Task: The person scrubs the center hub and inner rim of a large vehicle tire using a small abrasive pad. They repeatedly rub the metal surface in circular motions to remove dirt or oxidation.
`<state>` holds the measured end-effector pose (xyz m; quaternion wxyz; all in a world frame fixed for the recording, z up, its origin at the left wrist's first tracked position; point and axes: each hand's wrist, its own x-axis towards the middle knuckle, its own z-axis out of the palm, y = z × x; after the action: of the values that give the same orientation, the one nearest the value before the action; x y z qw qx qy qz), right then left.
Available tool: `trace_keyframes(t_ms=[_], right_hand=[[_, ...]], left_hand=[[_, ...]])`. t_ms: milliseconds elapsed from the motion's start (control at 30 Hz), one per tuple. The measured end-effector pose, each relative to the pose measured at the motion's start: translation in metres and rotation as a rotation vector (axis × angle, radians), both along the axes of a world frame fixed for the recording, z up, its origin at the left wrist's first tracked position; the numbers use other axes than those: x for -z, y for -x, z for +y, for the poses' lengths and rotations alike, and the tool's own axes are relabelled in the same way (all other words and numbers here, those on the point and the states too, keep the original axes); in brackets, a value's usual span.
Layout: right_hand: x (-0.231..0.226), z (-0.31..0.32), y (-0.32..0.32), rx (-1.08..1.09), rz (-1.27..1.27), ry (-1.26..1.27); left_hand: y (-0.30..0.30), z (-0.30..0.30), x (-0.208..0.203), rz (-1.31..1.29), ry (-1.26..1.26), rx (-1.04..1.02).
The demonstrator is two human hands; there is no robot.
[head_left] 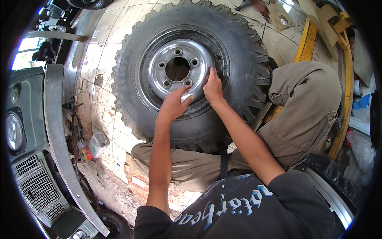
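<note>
A big knobbly tyre lies flat on the floor in front of me, mounted on a steel wheel rim. The rim's shiny raised centre has a round hub opening and several bolt holes. At its near side my left hand presses a small white wad, perhaps cloth, against the metal between thumb and fingers. My right hand is at the right side of the raised centre, fingers close together and pointing away from me. Whatever lies under those fingertips is hidden.
My bent legs flank the tyre's near side. To the left stands a vehicle front with a grey metal bumper. A yellow metal frame is at right. Beyond the tyre, what looks like another person's hand shows near flat tan material.
</note>
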<state>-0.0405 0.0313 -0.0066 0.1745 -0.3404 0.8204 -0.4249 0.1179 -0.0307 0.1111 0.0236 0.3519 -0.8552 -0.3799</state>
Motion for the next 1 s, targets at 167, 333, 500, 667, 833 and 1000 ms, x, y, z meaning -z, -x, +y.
trace_keyframes(t_ms=[167, 333, 500, 667, 833, 1000], right_hand=[[0.001, -0.022, 0.03, 0.006, -0.068, 0.058], [0.004, -0.008, 0.018, -0.067, -0.028, -0.028], [-0.001, -0.011, 0.016, -0.053, -0.119, 0.039], [-0.001, -0.027, 0.031, -0.011, -0.066, 0.082], [0.005, -0.017, 0.014, -0.075, -0.159, 0.083], [0.003, -0.047, 0.035, -0.026, -0.134, 0.205]], left_hand=[[-0.003, -0.007, 0.001, 0.065, 0.01, -0.005], [-0.003, -0.011, -0.007, -0.003, -0.087, -0.058], [-0.013, -0.022, 0.01, 0.07, 0.112, 0.062], [-0.015, -0.018, -0.001, 0.01, -0.081, -0.045], [-0.025, -0.017, 0.006, -0.008, -0.079, -0.044], [-0.014, -0.018, 0.003, -0.001, 0.078, 0.032]])
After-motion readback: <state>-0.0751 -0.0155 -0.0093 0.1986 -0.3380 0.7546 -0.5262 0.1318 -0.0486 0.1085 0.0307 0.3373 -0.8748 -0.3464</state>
